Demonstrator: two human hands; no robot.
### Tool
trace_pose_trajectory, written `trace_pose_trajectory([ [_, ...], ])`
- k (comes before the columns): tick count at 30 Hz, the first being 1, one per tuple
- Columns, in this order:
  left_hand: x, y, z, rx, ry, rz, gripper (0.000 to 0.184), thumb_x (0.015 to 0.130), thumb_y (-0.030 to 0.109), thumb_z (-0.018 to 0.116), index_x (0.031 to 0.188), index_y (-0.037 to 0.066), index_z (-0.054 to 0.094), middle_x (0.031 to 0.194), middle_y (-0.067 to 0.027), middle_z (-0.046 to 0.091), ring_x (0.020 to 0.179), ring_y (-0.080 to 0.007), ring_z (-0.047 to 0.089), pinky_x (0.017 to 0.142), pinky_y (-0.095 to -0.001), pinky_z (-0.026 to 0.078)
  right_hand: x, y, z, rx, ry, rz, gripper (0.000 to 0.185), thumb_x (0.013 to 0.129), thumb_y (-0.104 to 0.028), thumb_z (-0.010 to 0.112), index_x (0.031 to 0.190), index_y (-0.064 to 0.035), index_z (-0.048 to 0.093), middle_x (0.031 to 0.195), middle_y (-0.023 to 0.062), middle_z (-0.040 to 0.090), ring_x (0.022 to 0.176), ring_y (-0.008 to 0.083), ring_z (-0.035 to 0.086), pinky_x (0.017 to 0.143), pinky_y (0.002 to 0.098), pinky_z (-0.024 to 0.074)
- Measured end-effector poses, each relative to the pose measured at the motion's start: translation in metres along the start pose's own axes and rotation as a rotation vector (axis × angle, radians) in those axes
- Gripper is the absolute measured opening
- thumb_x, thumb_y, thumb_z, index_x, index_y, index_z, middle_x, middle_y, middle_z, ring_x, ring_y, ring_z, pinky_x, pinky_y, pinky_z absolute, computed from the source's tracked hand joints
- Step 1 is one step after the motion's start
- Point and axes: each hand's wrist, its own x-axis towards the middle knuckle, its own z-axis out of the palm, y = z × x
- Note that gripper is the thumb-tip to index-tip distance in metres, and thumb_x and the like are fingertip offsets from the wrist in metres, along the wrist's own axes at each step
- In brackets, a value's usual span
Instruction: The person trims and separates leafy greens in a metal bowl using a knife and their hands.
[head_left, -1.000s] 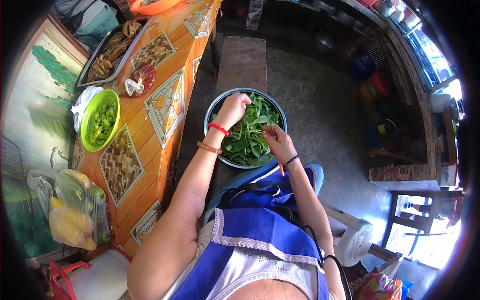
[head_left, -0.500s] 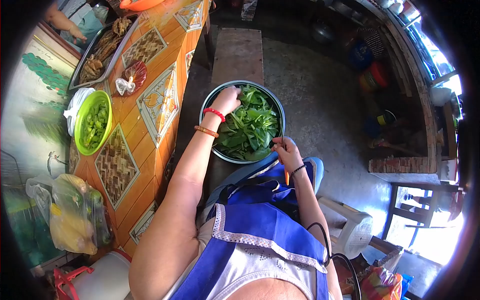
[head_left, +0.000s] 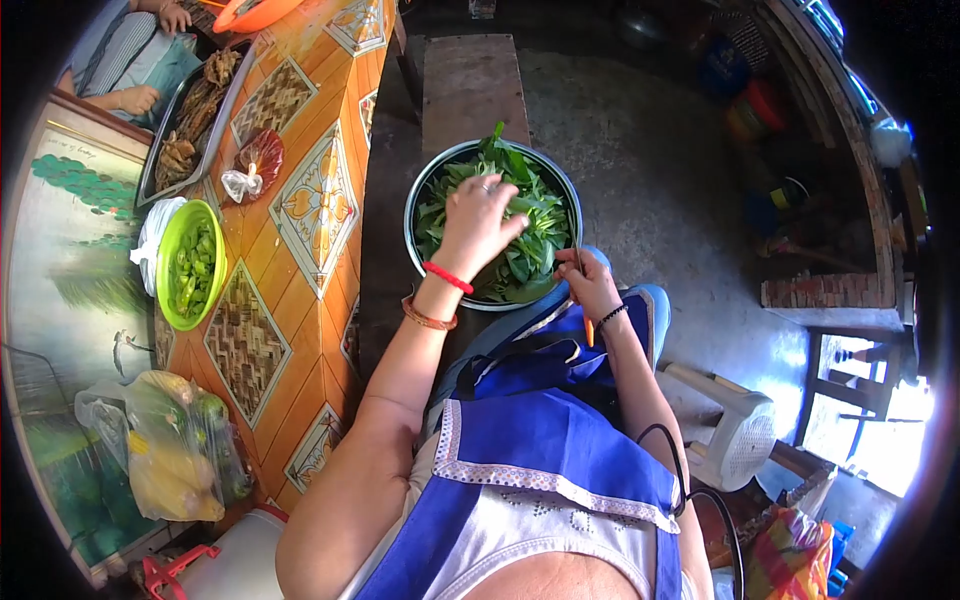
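A round basin [head_left: 571, 190] with a pale rim holds a heap of green leaves [head_left: 520, 165]. Over the leaves, just left of the basin's middle, is my left hand [head_left: 480, 218], its fingers apart, with a red bracelet and a brown bangle at the wrist. At the basin's lower right edge my right hand [head_left: 592, 285] is closed round a knife; the thin blade [head_left: 577, 258] points up and an orange handle end shows below the palm.
On the tiled table [head_left: 330, 330] at left are a green bowl of cut peppers [head_left: 192, 270], a tied red bag [head_left: 262, 160], a tray of dried fish [head_left: 195, 125] and bagged produce [head_left: 175, 450]. Another person's hand [head_left: 138, 99] is beyond. A white plastic chair [head_left: 735, 430] stands at right.
My left hand has lifted from the basin's left side and moved right over the leaves, its fingers spreading. The other person's arms show more now. The whole view has shifted a little.
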Motion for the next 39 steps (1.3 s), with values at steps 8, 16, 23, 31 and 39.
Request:
trace_pose_trajectory([
  [8, -0.004, -0.038, 0.02, 0.034, -0.172, -0.052, 0.018, 0.08, 0.009, 0.066, 0.098, 0.008, 0.065, 0.103, -0.0087, 0.063, 0.103, -0.0302, 0.059, 0.088, -0.0407, 0.049, -0.005, 0.008, 0.0, 0.069, 0.035, -0.007, 0.027, 0.092, -0.012, 0.054, 0.116, 0.0, 0.058, 0.084, 0.0013, 0.062, 0.059, 0.0043, 0.05, 0.05, 0.019, 0.0383],
  [16, 0.082, -0.063, -0.007, -0.145, -0.317, -0.044, 0.02, 0.084, 0.018, 0.068, 0.099, 0.004, 0.065, 0.097, -0.0149, 0.063, 0.094, -0.0293, 0.062, 0.082, -0.036, 0.049, 0.0, 0.02, 0.004, 0.131, 0.028, 0.039, 0.028, 0.093, -0.014, 0.054, 0.118, -0.0007, 0.057, 0.082, 0.0041, 0.061, 0.053, 0.0044, 0.046, 0.047, 0.0195, 0.0377],
  [23, 0.109, -0.084, 0.065, 0.087, -0.173, 0.002, 0.048, 0.092, 0.041, 0.054, 0.114, 0.0, 0.062, 0.116, -0.023, 0.061, 0.106, -0.0368, 0.06, 0.091, -0.043, 0.047, -0.003, 0.018, -0.001, 0.06, 0.031, 0.048, 0.03, 0.09, -0.015, 0.052, 0.117, -0.0019, 0.057, 0.084, 0.0024, 0.064, 0.058, 0.0057, 0.051, 0.051, 0.0214, 0.0417],
  [31, 0.03, -0.026, -0.003, 0.182, -0.544, -0.09, 0.09, 0.069, 0.072, 0.066, 0.129, 0.006, 0.054, 0.134, -0.0175, 0.052, 0.128, -0.0345, 0.046, 0.108, -0.0431, 0.034, 0.002, 0.026, -0.003, 0.062, 0.044, 0.066, 0.03, 0.089, -0.015, 0.052, 0.116, -0.003, 0.058, 0.084, 0.0022, 0.064, 0.06, 0.0062, 0.051, 0.052, 0.0216, 0.042],
  [39, 0.026, -0.105, 0.03, 0.07, -0.153, -0.058, 0.033, 0.079, 0.015, 0.063, 0.109, 0.0, 0.063, 0.106, -0.0194, 0.064, 0.097, -0.0378, 0.061, 0.087, -0.0434, 0.049, -0.002, 0.021, -0.004, 0.022, 0.04, 0.075, 0.03, 0.089, -0.017, 0.054, 0.115, -0.003, 0.059, 0.082, 0.0028, 0.063, 0.058, 0.0064, 0.051, 0.051, 0.0219, 0.0423],
])
